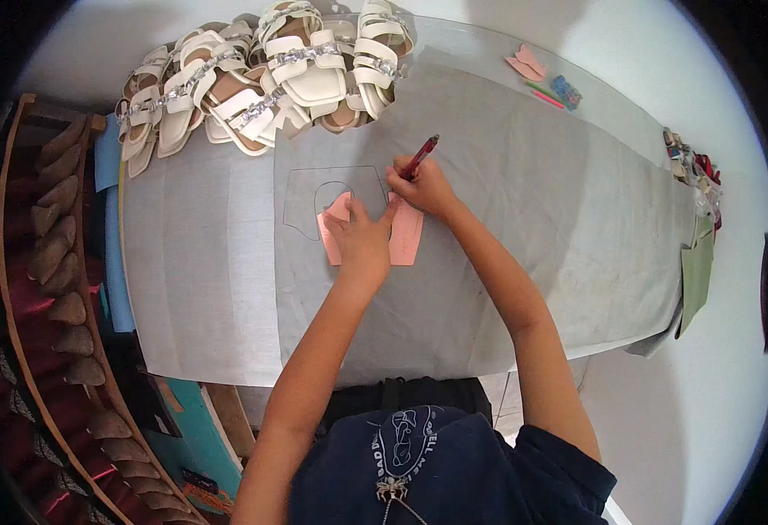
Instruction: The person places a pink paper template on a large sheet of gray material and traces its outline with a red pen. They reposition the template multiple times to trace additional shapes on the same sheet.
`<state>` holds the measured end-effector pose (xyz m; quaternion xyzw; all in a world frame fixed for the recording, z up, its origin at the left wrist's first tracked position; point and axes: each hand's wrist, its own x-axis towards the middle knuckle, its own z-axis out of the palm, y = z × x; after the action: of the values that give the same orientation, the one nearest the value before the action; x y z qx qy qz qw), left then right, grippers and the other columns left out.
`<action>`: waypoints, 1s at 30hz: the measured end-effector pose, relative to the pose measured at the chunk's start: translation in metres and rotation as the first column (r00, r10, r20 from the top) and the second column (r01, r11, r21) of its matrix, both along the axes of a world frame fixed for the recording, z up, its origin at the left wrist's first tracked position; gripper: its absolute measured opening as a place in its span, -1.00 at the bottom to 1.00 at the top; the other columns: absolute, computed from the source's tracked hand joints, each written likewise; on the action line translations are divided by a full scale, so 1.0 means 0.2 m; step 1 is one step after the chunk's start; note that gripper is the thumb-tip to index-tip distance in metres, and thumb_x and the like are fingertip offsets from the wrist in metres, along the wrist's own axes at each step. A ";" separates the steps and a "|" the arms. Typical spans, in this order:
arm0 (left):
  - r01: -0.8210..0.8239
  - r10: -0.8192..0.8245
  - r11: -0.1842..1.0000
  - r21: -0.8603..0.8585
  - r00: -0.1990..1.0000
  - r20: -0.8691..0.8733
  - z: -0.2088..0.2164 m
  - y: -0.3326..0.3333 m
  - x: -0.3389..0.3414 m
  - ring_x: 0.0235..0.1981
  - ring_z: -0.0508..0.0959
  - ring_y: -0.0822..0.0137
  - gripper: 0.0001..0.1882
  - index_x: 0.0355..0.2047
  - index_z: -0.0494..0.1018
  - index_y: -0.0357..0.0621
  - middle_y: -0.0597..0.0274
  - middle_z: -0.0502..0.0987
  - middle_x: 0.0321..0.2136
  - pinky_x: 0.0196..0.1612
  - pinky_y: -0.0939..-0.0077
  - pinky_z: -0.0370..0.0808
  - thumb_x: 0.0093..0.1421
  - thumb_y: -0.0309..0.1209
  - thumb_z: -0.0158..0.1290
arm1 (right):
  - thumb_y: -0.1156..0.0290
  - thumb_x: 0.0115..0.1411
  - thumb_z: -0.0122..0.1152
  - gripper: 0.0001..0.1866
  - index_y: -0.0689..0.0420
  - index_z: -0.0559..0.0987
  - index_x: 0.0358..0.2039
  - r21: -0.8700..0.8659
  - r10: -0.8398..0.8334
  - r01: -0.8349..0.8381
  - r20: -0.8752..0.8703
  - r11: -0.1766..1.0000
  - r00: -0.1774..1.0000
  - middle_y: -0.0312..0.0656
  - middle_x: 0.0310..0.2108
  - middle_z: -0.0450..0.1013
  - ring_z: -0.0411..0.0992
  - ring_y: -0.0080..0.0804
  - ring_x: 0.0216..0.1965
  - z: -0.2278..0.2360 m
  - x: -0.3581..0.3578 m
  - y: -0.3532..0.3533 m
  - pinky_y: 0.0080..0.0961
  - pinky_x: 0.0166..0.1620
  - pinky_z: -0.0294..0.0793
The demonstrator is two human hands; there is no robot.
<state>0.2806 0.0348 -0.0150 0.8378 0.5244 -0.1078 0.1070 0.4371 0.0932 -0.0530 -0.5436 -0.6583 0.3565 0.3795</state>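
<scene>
A pink U-shaped template point(406, 238) lies on the grey sheet of material point(506, 219), its two arms pointing toward me. My left hand point(363, 243) presses it down from above with the fingers spread, hiding its middle. In my right hand point(427, 189) is a dark red pen point(419, 157), tilted with its upper end away to the right. That hand rests at the template's upper right edge; the pen's tip is hidden behind my fingers. Just left of and beyond the template, a thin dark drawn outline point(329, 167) shows a similar curved shape.
Pale strappy sandals point(309, 70) are heaped at the table's far left. Another pink piece point(526, 63), two bright pens point(545, 96) and a blue item point(566, 91) lie far right. A wooden rack point(69, 306) with shoe-form shapes stands left. Green material point(697, 271) hangs right.
</scene>
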 end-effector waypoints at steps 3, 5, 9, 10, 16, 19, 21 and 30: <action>-0.001 0.002 0.999 -0.048 1.000 0.014 0.05 0.01 0.01 0.18 0.15 -0.04 -0.26 0.20 0.15 0.37 -0.20 0.26 0.01 0.07 -0.34 0.04 -0.02 -0.34 0.11 | 0.36 0.04 0.14 -0.67 0.23 0.24 -0.69 -0.007 -0.032 0.032 0.023 0.999 0.999 -0.07 -0.77 0.16 0.09 -0.27 -0.72 0.00 0.02 -0.02 -0.35 -0.59 0.16; -0.017 0.017 0.997 -0.073 1.000 0.002 0.06 0.01 0.02 0.18 0.15 -0.06 -0.26 0.21 0.14 0.38 -0.19 0.24 0.03 0.07 -0.33 0.03 -0.02 -0.33 0.11 | 0.36 0.04 0.13 -0.67 0.24 0.24 -0.68 -0.023 -0.038 0.039 0.051 0.999 0.998 -0.06 -0.77 0.17 0.11 -0.27 -0.73 0.01 0.03 -0.03 -0.35 -0.59 0.17; -0.015 0.016 1.000 0.025 1.000 -0.021 -0.03 0.00 0.00 0.00 0.30 -0.28 -0.10 0.22 0.06 0.52 -0.24 0.17 0.05 0.07 -0.23 0.11 -0.13 -0.26 0.24 | 0.37 0.04 0.13 -0.68 0.24 0.25 -0.68 -0.008 -0.043 0.043 0.044 0.999 0.998 -0.09 -0.77 0.15 0.09 -0.30 -0.73 0.01 0.04 -0.06 -0.37 -0.59 0.17; 0.001 0.002 0.997 0.075 0.999 -0.035 -0.03 0.00 0.00 -0.08 0.38 -0.38 -0.03 0.23 0.03 0.58 -0.27 0.15 0.05 0.07 -0.18 0.16 -0.19 -0.23 0.29 | 0.38 0.04 0.14 -0.68 0.24 0.25 -0.68 -0.016 -0.044 0.045 0.040 0.999 0.998 -0.09 -0.78 0.15 0.08 -0.31 -0.73 0.01 0.04 -0.06 -0.38 -0.59 0.17; 0.011 -0.011 1.000 0.004 0.997 -0.074 -0.03 0.01 0.01 -0.08 0.39 -0.37 -0.02 0.23 0.01 0.59 -0.26 0.14 0.05 0.07 -0.18 0.18 -0.18 -0.23 0.30 | 0.39 0.04 0.15 -0.68 0.24 0.25 -0.68 -0.038 -0.108 0.107 -0.017 0.994 0.994 -0.12 -0.78 0.13 0.07 -0.33 -0.72 0.02 0.02 -0.06 -0.40 -0.60 0.18; 0.001 -0.001 1.000 -0.003 0.997 -0.080 -0.02 0.02 0.01 -0.07 0.38 -0.40 0.00 0.23 0.00 0.60 -0.26 0.13 0.07 0.09 -0.16 0.17 -0.18 -0.23 0.30 | 0.38 0.04 0.16 -0.67 0.24 0.25 -0.68 -0.019 -0.101 0.102 0.017 0.995 0.995 -0.11 -0.78 0.14 0.08 -0.30 -0.72 0.00 0.03 -0.06 -0.39 -0.60 0.18; -0.017 0.016 0.999 -0.044 1.000 -0.009 0.01 0.01 0.01 0.02 0.31 -0.34 -0.17 0.22 0.09 0.48 -0.21 0.13 0.07 0.10 -0.22 0.10 -0.07 -0.32 0.17 | 0.41 0.06 0.15 -0.66 0.23 0.22 -0.69 0.022 -0.091 0.091 0.029 0.996 0.995 -0.17 -0.77 0.09 0.05 -0.38 -0.71 -0.01 0.04 -0.07 -0.42 -0.61 0.13; -0.040 0.043 0.996 -0.084 0.998 0.045 0.03 0.01 0.00 0.04 0.27 -0.39 -0.28 0.19 0.16 0.44 -0.22 0.12 0.07 0.12 -0.26 0.02 0.00 -0.37 0.09 | 0.38 0.05 0.17 -0.67 0.21 0.25 -0.67 0.084 -0.060 0.055 0.059 0.995 0.996 -0.11 -0.76 0.16 0.09 -0.26 -0.72 0.00 0.08 -0.14 -0.38 -0.61 0.16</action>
<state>0.2813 0.0373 -0.0099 0.8238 0.5342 -0.1077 0.1560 0.4526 0.0659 -0.0535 -0.5572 -0.6678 0.3010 0.3912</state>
